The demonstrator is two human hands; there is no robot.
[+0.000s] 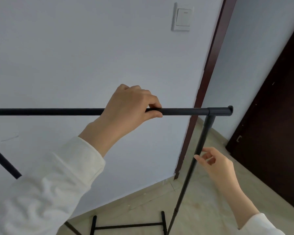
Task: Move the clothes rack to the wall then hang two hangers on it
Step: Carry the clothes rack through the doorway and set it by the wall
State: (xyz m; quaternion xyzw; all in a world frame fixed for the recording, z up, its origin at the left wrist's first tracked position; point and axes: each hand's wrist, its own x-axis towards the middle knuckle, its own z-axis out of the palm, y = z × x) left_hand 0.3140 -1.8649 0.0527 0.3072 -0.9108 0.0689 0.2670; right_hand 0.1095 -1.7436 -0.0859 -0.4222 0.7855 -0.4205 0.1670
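I hold the rack [185, 111] near the wall [75, 48].
My left hand [129, 106] grips the top bar; my right hand [215, 165] is open beside the right pole.

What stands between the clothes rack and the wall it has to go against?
Nothing visible. Bare floor lies between the clothes rack and the wall; the left hand grips its top bar.

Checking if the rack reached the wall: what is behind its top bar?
Behind the top bar is bare white wall with a light switch. The left hand covers a stretch. The gap cannot be judged.
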